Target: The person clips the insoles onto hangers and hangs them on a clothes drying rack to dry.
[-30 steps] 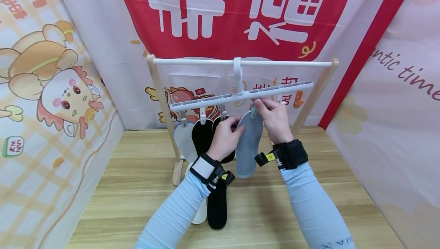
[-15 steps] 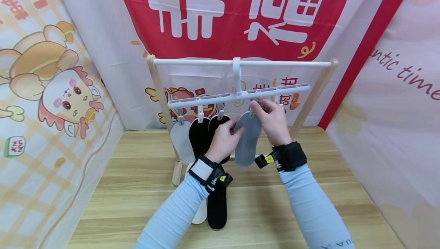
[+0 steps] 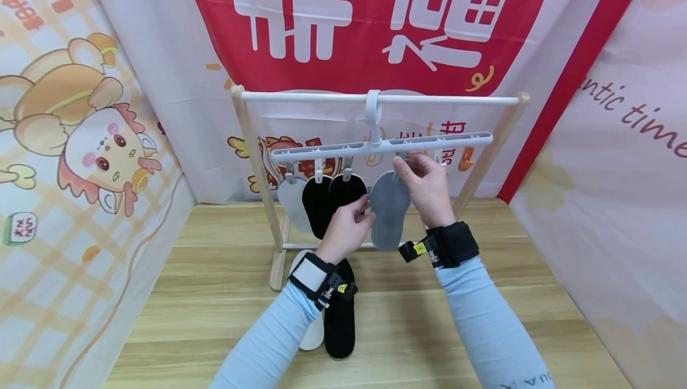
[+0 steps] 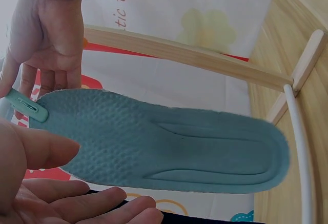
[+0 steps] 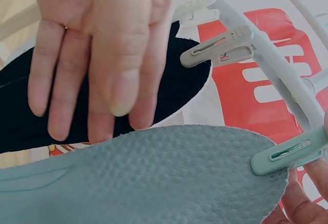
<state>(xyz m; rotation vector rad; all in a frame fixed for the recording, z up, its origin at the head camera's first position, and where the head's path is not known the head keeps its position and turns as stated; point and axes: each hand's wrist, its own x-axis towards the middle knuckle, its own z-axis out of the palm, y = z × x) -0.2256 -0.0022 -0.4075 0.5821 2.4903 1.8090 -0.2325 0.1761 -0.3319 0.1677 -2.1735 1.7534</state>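
Observation:
A grey insole (image 3: 390, 222) hangs lengthwise from a green clip (image 5: 287, 155) under the white clip hanger (image 3: 429, 141). My right hand (image 3: 430, 189) pinches the clip's upper end between thumb and fingers. My left hand (image 3: 347, 231) is beside the insole's left edge, its fingers extended and apart from it. In the right wrist view those left fingers (image 5: 101, 90) overlap a black insole (image 5: 177, 83) held by a white clip (image 5: 218, 47). Farther left on the hanger are another black insole (image 3: 315, 204) and a white insole (image 3: 292, 204).
The hanger hooks over the white top rail (image 3: 451, 100) of a small wooden rack (image 3: 485, 156). On the wooden tabletop (image 3: 214, 317) below lie a white insole (image 3: 312, 335) and a black insole (image 3: 340, 329). Printed cloth walls (image 3: 601, 210) close in the sides and back.
My left hand has let go of the grey insole's edge and moved slightly down and left. The hanger has swung and levelled somewhat. My right hand stays at the green clip.

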